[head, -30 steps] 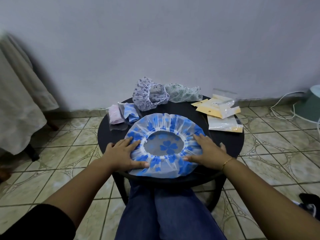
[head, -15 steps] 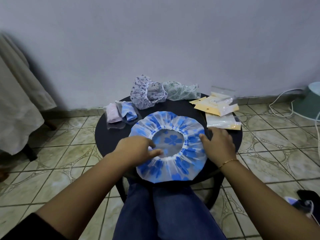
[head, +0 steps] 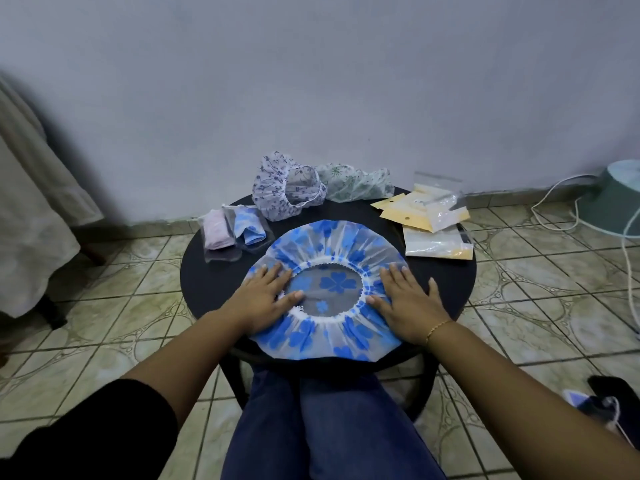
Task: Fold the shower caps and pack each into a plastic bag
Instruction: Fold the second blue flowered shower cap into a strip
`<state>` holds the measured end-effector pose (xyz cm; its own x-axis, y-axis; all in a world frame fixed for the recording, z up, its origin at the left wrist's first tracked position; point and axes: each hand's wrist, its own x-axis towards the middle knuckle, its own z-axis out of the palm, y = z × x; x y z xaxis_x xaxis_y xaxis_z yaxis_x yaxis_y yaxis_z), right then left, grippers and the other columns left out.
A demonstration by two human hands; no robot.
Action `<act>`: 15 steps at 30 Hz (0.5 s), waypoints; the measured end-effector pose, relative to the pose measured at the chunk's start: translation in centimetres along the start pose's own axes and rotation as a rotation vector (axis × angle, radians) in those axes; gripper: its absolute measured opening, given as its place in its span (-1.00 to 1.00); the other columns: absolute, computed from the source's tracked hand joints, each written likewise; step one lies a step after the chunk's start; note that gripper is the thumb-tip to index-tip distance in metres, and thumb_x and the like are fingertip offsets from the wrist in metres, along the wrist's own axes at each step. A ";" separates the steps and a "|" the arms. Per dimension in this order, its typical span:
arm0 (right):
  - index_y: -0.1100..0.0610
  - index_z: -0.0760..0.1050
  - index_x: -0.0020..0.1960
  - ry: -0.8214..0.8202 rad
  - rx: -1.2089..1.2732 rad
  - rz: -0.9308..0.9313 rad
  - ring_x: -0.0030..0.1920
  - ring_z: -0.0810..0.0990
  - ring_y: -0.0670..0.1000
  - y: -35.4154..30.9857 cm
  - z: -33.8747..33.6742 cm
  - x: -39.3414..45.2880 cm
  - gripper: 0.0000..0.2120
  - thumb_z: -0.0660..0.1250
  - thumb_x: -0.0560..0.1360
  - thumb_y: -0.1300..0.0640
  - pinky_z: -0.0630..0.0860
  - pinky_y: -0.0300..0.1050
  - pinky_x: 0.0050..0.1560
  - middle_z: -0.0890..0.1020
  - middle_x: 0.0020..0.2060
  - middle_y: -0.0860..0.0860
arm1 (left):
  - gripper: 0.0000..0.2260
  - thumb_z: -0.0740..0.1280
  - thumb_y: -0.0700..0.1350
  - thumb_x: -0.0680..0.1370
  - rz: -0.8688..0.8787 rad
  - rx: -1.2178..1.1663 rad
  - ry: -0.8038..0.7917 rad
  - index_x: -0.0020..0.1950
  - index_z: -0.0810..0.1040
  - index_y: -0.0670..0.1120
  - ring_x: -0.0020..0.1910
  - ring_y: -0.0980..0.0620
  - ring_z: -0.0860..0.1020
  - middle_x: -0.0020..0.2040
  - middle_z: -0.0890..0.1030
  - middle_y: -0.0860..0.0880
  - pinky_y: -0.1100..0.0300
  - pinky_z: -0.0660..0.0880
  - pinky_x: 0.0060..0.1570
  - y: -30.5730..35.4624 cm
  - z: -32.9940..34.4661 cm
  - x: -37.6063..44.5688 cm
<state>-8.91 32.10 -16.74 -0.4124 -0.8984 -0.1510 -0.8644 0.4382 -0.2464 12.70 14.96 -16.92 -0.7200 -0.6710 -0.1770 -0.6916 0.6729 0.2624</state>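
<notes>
A blue-flowered shower cap (head: 329, 244) lies spread flat, opening up, on the round black table (head: 446, 282). My left hand (head: 263, 301) presses flat on its left rim, fingers apart. My right hand (head: 407, 304) presses flat on its right rim, fingers spread. A purple-flowered cap (head: 282, 190) and a green-patterned cap (head: 356, 183) lie crumpled at the table's far edge. Two packed bags, one with a pink cap (head: 216, 232) and one with a blue cap (head: 247, 228), sit at the left. Empty plastic bags with yellow cards (head: 427, 211) lie at the right.
My legs in blue jeans (head: 311, 424) are under the table's near edge. A pale cloth (head: 31, 216) hangs at the left. A teal object (head: 616, 199) with white cables (head: 554, 209) stands on the tiled floor at the right. A wall is close behind the table.
The cap was smoothed and shifted on the table. My left hand slid from the inner opening back onto the left rim, and my right hand moved down onto the right rim, both flat.
</notes>
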 end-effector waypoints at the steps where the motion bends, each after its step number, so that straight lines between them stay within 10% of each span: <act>1: 0.00 -0.14 0.55 0.032 0.057 -0.019 0.52 -0.20 -0.05 0.2 0.0 0.2 -0.36 -0.05 0.58 -0.25 -0.24 0.14 0.46 -0.15 0.54 -0.05 | -0.42 0.05 0.23 0.58 0.022 -0.083 0.090 0.55 0.08 0.03 0.54 0.00 -0.11 0.57 -0.03 -0.01 0.03 -0.09 0.50 -0.3 0.3 -0.1; 6: 0.13 0.38 0.34 0.485 0.396 0.223 0.30 0.35 0.18 0.6 -1.0 0.2 -0.52 0.12 0.57 -0.16 0.33 0.07 0.23 0.45 0.29 0.12 | -0.56 0.17 0.13 0.59 -0.247 -0.124 0.686 0.41 0.39 -0.04 0.38 -0.11 0.31 0.40 0.39 -0.08 -0.05 0.26 0.31 -1.3 0.7 -0.6; 10: 0.18 0.42 0.33 0.251 0.408 0.525 0.32 0.32 0.23 1.3 -2.3 1.7 -0.36 -0.02 0.56 -0.29 0.30 0.08 0.25 0.42 0.31 0.20 | -0.46 0.02 0.28 0.57 -0.642 -0.227 0.545 0.17 0.55 -0.10 0.16 -0.20 0.49 0.15 0.55 -0.17 -0.02 0.39 0.11 -2.1 -0.5 -0.1; 15: 0.23 0.50 0.21 0.180 0.689 0.515 0.19 0.46 0.25 1.1 -2.5 3.8 -0.40 0.15 0.49 -0.26 0.37 0.13 0.26 0.53 0.19 0.20 | -0.40 0.00 0.27 0.59 -0.604 -0.334 0.405 -0.13 0.56 -0.20 0.00 -0.18 0.53 -0.02 0.58 -0.19 0.10 0.36 -0.12 -2.4 -2.0 1.3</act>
<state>-12.18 29.11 -15.23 -0.7928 -0.5496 -0.2635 -0.2165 0.6581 -0.7211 13.58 11.87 -15.92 -0.1053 -0.9937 -0.0380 -0.8559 0.0711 0.5123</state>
